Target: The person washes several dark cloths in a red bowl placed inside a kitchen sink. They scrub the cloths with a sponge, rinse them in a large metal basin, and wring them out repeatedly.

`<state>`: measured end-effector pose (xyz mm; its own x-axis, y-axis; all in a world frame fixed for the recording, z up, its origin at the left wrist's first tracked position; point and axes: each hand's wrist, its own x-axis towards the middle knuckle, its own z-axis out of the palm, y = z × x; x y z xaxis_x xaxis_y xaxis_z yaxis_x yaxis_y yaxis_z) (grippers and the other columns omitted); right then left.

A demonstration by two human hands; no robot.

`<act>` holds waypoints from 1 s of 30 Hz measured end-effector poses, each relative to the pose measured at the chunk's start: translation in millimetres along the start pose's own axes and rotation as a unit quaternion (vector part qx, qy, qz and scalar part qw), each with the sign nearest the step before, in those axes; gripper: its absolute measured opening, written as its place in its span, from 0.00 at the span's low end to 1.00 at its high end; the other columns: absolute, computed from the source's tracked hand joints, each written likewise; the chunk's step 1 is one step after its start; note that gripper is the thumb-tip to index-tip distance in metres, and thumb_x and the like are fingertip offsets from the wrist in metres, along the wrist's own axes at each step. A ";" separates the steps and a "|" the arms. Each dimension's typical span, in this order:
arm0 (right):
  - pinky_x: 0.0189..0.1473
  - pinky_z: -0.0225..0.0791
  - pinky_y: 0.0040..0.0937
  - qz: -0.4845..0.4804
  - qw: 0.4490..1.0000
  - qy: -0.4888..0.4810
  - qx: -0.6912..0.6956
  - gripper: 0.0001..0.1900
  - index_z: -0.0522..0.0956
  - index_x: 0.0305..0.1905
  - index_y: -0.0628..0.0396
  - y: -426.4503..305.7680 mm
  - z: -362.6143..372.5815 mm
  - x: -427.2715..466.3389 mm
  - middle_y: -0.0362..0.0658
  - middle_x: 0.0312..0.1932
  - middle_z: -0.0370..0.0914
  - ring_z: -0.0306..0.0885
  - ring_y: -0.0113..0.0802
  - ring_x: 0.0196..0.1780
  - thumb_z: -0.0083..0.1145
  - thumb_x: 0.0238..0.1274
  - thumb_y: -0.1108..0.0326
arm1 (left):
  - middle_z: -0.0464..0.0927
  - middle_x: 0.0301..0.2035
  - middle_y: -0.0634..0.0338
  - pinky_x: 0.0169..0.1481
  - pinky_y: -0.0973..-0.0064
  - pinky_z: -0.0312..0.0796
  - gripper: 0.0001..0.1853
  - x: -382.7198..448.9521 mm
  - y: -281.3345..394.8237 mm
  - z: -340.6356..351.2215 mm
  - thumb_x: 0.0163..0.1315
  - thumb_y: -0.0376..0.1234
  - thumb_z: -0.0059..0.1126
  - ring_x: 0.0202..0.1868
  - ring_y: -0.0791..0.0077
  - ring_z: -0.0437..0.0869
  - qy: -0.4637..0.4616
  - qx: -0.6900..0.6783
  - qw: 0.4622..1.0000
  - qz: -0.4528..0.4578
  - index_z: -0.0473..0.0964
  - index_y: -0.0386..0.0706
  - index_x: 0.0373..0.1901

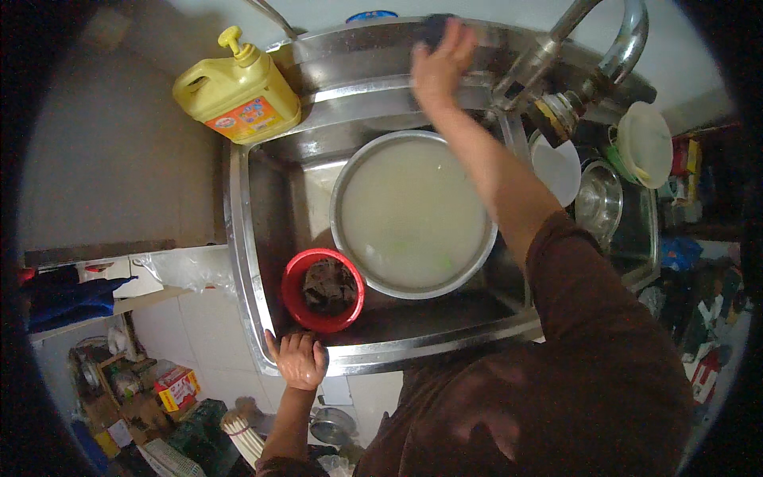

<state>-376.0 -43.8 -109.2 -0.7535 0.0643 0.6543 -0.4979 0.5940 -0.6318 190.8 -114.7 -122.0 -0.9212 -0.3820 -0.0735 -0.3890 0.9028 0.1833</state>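
My right hand (444, 68), blurred, is on the back ledge of the stainless-steel sink (381, 358). Under its fingers is a dark pad or cloth (435, 30), too blurred to name more exactly. My left hand (299, 359) rests on the front rim at the left corner, its fingers curled over the edge. Just beyond those fingers a red plastic bowl (292, 286) stands in the basin with a dark brown crumpled thing (329, 286) inside. A large round metal basin (338, 220) of cloudy, pale liquid (411, 208) fills much of the sink.
A yellow pump jug (244, 95) stands at the back left corner. The chrome faucet (536, 65) rises at the back right. Beyond it are a white bowl (557, 167), a metal bowl (599, 200) and a pale lidded container (644, 146). Chopsticks (244, 435) lie below left.
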 end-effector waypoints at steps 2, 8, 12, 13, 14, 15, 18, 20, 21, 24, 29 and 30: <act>0.78 0.45 0.56 -0.080 0.989 -0.120 -0.003 0.36 0.65 0.70 0.48 -51.8 13.2 -31.2 0.59 0.73 0.52 0.48 0.62 0.78 0.64 0.55 0.67 | 0.83 0.37 0.51 0.77 0.37 0.41 0.17 -4.6 -1.3 1.3 0.58 0.43 0.51 0.46 0.54 0.81 0.006 0.004 1.000 -0.004 0.82 0.41 0.35; 0.82 0.30 0.58 -0.363 0.889 -0.270 -0.070 0.29 0.70 0.71 0.33 -80.9 53.7 -79.0 0.40 0.82 0.51 0.38 0.43 0.85 0.45 0.67 0.71 | 0.82 0.37 0.51 0.77 0.38 0.44 0.16 1.5 -2.1 2.1 0.58 0.44 0.51 0.45 0.53 0.81 0.024 0.002 1.000 0.011 0.81 0.41 0.34; 0.79 0.46 0.56 -0.438 0.861 -0.260 -0.016 0.25 0.75 0.65 0.37 -38.6 54.8 -68.5 0.39 0.79 0.59 0.51 0.39 0.82 0.49 0.65 0.71 | 0.81 0.36 0.53 0.76 0.38 0.46 0.15 2.9 -1.3 -0.1 0.58 0.43 0.53 0.44 0.54 0.81 0.034 -0.018 0.999 0.001 0.81 0.42 0.34; 0.78 0.49 0.56 -0.449 0.848 -0.276 -0.045 0.23 0.77 0.63 0.39 -48.9 42.9 -65.7 0.41 0.75 0.65 0.55 0.41 0.81 0.49 0.65 0.71 | 0.81 0.35 0.54 0.76 0.38 0.47 0.15 -4.3 -4.7 6.2 0.58 0.43 0.54 0.44 0.54 0.81 0.058 -0.013 0.998 0.003 0.81 0.42 0.34; 0.76 0.54 0.55 -0.452 0.851 -0.269 -0.011 0.21 0.79 0.60 0.40 -33.8 40.6 -54.5 0.43 0.70 0.72 0.62 0.44 0.77 0.51 0.64 0.70 | 0.81 0.35 0.54 0.75 0.39 0.47 0.15 0.5 -4.1 2.2 0.58 0.43 0.54 0.43 0.54 0.81 0.045 -0.019 0.999 -0.002 0.81 0.41 0.34; 0.73 0.59 0.52 -0.430 0.866 -0.249 0.054 0.22 0.80 0.58 0.42 -16.2 39.2 -52.1 0.44 0.65 0.75 0.68 0.46 0.72 0.56 0.59 0.74 | 0.81 0.35 0.54 0.75 0.39 0.48 0.15 1.8 -2.0 -0.3 0.58 0.43 0.55 0.43 0.54 0.81 0.032 -0.026 0.999 -0.011 0.81 0.41 0.34; 0.66 0.66 0.47 -0.368 0.897 -0.242 0.041 0.28 0.80 0.56 0.44 11.9 5.9 -39.0 0.48 0.58 0.77 0.73 0.50 0.63 0.60 0.46 0.81 | 0.80 0.34 0.55 0.75 0.40 0.50 0.14 0.1 -1.7 0.8 0.56 0.42 0.58 0.42 0.56 0.81 0.090 -0.036 0.995 -0.002 0.82 0.41 0.33; 0.64 0.67 0.48 -0.334 0.917 -0.218 0.024 0.28 0.78 0.57 0.45 37.1 -15.2 -36.4 0.49 0.54 0.77 0.73 0.51 0.60 0.60 0.46 0.79 | 0.80 0.32 0.55 0.75 0.41 0.50 0.13 0.0 0.1 -2.8 0.55 0.42 0.59 0.42 0.57 0.81 0.072 -0.029 0.997 -0.021 0.82 0.42 0.33; 0.63 0.68 0.49 -0.312 0.925 -0.215 0.015 0.29 0.77 0.59 0.46 43.2 -25.2 -37.9 0.50 0.53 0.77 0.74 0.52 0.58 0.59 0.46 0.79 | 0.80 0.31 0.56 0.76 0.42 0.50 0.13 -1.2 0.1 -3.0 0.54 0.41 0.59 0.43 0.58 0.81 0.060 -0.027 0.997 -0.029 0.82 0.42 0.34; 0.64 0.67 0.48 -0.147 0.929 -0.332 0.077 0.30 0.75 0.61 0.50 43.6 -41.2 -43.7 0.52 0.54 0.76 0.73 0.53 0.59 0.59 0.46 0.78 | 0.81 0.31 0.56 0.77 0.42 0.49 0.13 0.9 1.4 -4.5 0.55 0.41 0.59 0.43 0.58 0.81 0.052 -0.044 0.997 -0.035 0.82 0.42 0.33; 0.67 0.65 0.45 -0.143 0.868 -0.409 0.241 0.29 0.73 0.63 0.52 -104.8 -31.0 -123.7 0.54 0.59 0.73 0.70 0.54 0.63 0.58 0.51 0.75 | 0.80 0.29 0.52 0.76 0.39 0.46 0.15 -5.2 -1.2 -1.6 0.58 0.43 0.55 0.39 0.53 0.81 0.062 -0.048 0.996 -0.032 0.82 0.40 0.32; 0.68 0.64 0.45 -0.136 0.861 -0.417 0.256 0.30 0.73 0.64 0.51 -140.8 -23.3 -135.7 0.54 0.61 0.71 0.69 0.54 0.65 0.60 0.51 0.74 | 0.80 0.29 0.52 0.77 0.39 0.46 0.15 -6.6 -1.9 -2.9 0.58 0.43 0.55 0.39 0.53 0.81 0.060 -0.051 0.996 -0.035 0.82 0.40 0.32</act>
<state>-193.7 -117.5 -99.4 -0.5193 -0.7471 0.4151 -0.6675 0.0513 -0.7428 197.6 -114.5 -119.0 -0.8826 -0.4692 0.0277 -0.4437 0.8512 0.2802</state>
